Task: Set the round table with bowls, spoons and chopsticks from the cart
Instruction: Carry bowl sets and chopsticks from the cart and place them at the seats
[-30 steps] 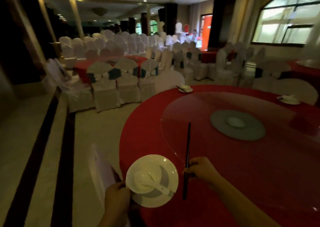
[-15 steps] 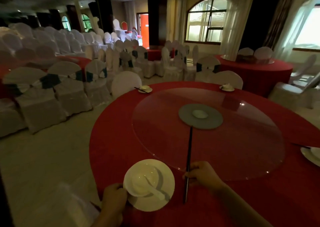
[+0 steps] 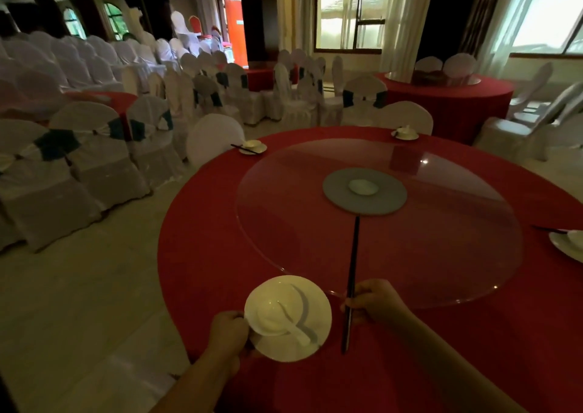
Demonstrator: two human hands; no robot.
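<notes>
1. Your left hand [image 3: 228, 334] grips the left rim of a white plate [image 3: 320, 311], fingers curled round its edge.
2. On the plate sits a white bowl [image 3: 268, 299], pushed toward your left hand, with a white spoon [image 3: 298, 334] in it; the spoon handle points toward your right hand.
3. The plate is over the near edge of the red-clothed desk [image 3: 205, 255]; can't tell if it touches the cloth.
4. Your right hand [image 3: 373, 300] is closed round a pair of black chopsticks [image 3: 351, 274], gripping them low on the shaft, just right of the plate.
5. The chopsticks point away from you, their tips over the glass turntable [image 3: 441, 255] and near the grey hub [image 3: 364, 192].
6. Other settings on the desk: one far beyond your left hand [image 3: 252, 147], one far beyond your right hand [image 3: 404, 132], one well off to the right of your right hand [image 3: 568, 245].
7. White-covered chairs [image 3: 94, 160] stand left of your left hand, off the desk.
</notes>
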